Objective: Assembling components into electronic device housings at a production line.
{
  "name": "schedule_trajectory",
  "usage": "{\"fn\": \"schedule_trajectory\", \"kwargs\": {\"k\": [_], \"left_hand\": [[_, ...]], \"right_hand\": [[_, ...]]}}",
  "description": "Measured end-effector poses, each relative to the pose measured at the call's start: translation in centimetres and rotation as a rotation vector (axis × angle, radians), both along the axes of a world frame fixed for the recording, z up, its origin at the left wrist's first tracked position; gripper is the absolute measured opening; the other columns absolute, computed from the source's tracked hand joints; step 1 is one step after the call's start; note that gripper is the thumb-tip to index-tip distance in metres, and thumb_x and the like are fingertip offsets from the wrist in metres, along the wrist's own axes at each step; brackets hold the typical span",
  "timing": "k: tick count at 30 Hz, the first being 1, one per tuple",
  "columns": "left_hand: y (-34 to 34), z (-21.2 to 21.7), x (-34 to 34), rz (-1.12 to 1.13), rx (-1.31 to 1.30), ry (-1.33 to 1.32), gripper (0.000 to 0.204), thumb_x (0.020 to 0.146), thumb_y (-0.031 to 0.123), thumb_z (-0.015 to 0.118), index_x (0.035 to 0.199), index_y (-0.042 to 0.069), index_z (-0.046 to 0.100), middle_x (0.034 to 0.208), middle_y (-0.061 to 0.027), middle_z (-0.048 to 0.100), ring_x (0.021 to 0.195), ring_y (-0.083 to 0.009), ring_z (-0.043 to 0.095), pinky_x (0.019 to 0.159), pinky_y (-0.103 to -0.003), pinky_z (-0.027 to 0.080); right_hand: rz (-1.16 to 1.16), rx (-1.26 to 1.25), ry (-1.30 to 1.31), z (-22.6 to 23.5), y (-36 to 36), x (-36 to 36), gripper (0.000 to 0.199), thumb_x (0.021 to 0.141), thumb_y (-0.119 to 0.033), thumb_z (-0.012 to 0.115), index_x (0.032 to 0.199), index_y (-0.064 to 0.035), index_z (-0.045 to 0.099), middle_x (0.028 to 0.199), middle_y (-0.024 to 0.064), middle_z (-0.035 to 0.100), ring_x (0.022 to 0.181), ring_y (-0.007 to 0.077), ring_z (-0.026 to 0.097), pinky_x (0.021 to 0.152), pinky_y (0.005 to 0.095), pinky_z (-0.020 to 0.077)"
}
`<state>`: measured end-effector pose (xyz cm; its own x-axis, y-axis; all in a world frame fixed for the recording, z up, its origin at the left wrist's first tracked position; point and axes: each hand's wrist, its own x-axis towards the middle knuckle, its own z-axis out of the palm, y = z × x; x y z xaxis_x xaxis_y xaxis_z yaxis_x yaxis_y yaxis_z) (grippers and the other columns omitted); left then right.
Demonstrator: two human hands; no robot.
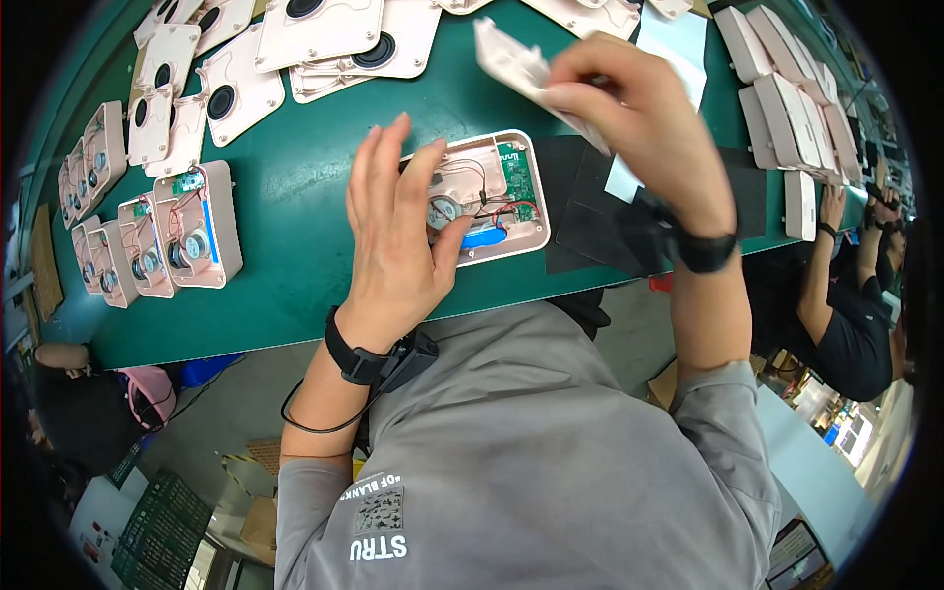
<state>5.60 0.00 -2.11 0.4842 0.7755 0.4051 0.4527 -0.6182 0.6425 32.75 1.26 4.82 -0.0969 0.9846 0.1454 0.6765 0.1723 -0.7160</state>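
On the green worktop [300, 206], open pale housing [511, 248] lies partly beneath the spread left hand [398, 226]; right hand [644, 108] grip pinches a pale panel [506, 64]. Advisable: steady housing, keep red wires [511, 205] inside its rim.

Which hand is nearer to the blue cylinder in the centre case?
Left. The left hand is just left of the blue cylinder; the right hand, pinching a pale panel, is farther off, to its upper right.

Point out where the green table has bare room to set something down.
The green table is bare between the grouped open casings and the left hand, below the speaker panels. It's crowded among those panels and rightward, with black sheets and stacked casings.
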Motion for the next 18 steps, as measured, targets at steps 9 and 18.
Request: {"fn": "schedule_trajectory", "kwargs": {"k": [9,18], "left_hand": [[0.6,0.3,-0.4,-0.157,-0.063,0.06,0.074,0.079,-0.004,0.082,0.144,0.0,0.047,0.147,-0.0237,0.05,0.134,-0.0472,0.047,0.112,-0.054,0.041],[-0.5,0.5,-0.3,-0.172,-0.071,0.118,0.076,0.078,-0.004,0.082,0.145,0.0,0.044,0.15,-0.0242,0.049,0.133,-0.0479,0.048,0.112,-0.056,0.04]], "right_hand": [[-0.422,-0.592,0.749,-3.8,-5.0,8.0,0.028,0.109,-0.028,0.066,0.117,-0.0017,0.072,0.096,0.002,0.072,0.082,0.0083,0.067,0.075,0.0225,0.0546],[-0.535,-0.362,0.28,-5.5,-8.8,7.6,0.028,0.105,-0.019,0.068,0.126,-0.0005,0.072,0.11,0.0032,0.075,0.093,0.0096,0.068,0.084,0.0234,0.0536]]}}
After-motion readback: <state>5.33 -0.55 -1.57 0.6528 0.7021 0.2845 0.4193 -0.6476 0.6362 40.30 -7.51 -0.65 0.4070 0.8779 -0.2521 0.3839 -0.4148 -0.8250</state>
